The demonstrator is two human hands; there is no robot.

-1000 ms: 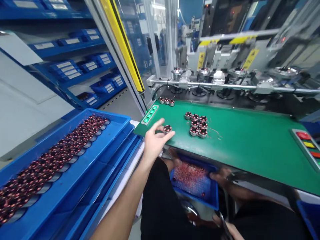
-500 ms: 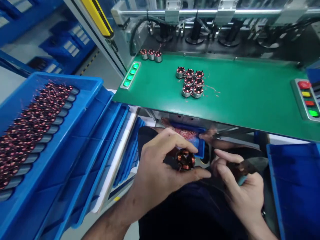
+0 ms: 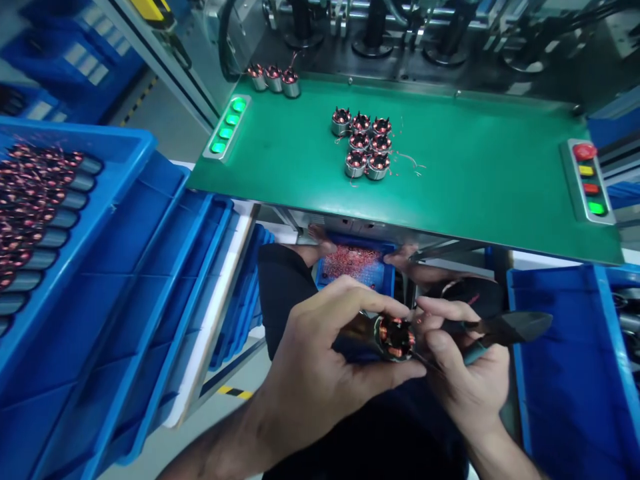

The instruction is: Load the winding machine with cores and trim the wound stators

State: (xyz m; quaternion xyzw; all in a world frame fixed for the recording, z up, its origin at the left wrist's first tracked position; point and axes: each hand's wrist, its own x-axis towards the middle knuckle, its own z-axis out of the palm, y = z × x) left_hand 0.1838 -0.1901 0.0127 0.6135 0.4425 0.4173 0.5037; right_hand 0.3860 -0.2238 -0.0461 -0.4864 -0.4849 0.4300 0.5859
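Between the thumb and fingers of my left hand [image 3: 335, 340] is a copper-wound motor part [image 3: 395, 337], its round end facing up. My right hand [image 3: 467, 360] is close beside it on the right, holding a pair of cutters [image 3: 520, 328] with teal handles, the dark jaws pointing right. The thumb and forefinger of that hand are near the wound part's edge; whether they pinch a wire is too small to tell. Several similar wound parts [image 3: 360, 143] stand grouped on the green work surface [image 3: 465, 173], with three more [image 3: 273, 79] at its back left.
Left, a blue tray [image 3: 125, 143] holds many wound parts above stacked blue trays. A blue bin [image 3: 560, 360] stands at the right. Button panels [image 3: 227, 128] flank the green surface, with machine spindles behind. Below, a blue basket [image 3: 385, 277] holds copper scraps.
The view has shifted. My hands have come closer together, the wound part has moved right toward my right hand, and the cutters' jaws now show more clearly.
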